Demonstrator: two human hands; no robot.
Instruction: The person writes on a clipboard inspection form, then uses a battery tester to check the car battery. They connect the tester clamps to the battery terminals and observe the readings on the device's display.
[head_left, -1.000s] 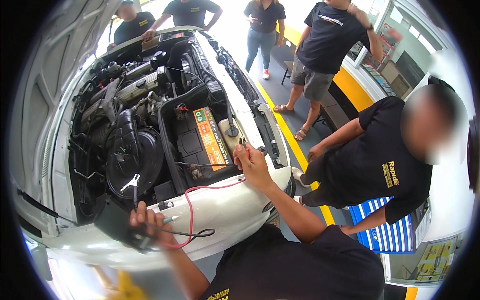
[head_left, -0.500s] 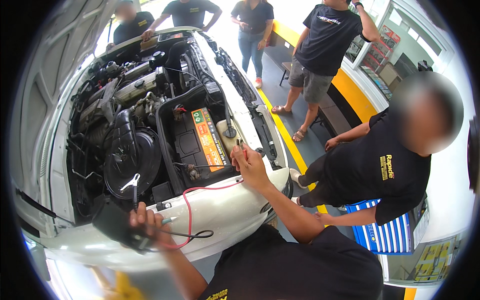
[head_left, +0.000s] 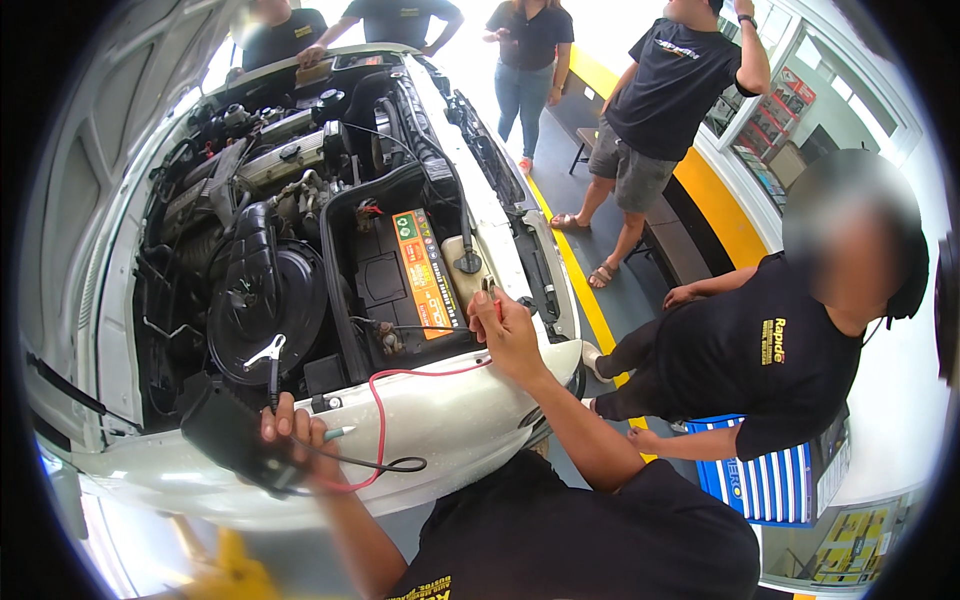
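Note:
My left hand (head_left: 305,450) is closed around a dark handheld tester (head_left: 225,435), blurred and partly hidden by my fingers. From the same hand sticks up a black-handled clip (head_left: 268,362) with silver jaws. A pen-like thing with a teal end (head_left: 338,433) also pokes out there. My right hand (head_left: 510,340) pinches a red-handled clip (head_left: 488,290), its metal jaws pointing up near the pale reservoir (head_left: 462,275). A red lead (head_left: 378,410) runs between my hands. Left of my right hand sits the car battery (head_left: 380,280) with an orange label; a terminal (head_left: 388,338) shows at its near end.
The white car's fender (head_left: 450,400) lies below my hands. A round black air cleaner housing (head_left: 265,310) is left of the battery, under the raised hood (head_left: 90,150). A person in a black shirt (head_left: 750,350) stands close on the right; several others stand farther off.
The view has shifted slightly. Both my hands keep their holds and stay almost where they were. The person at the right has turned the head a little.

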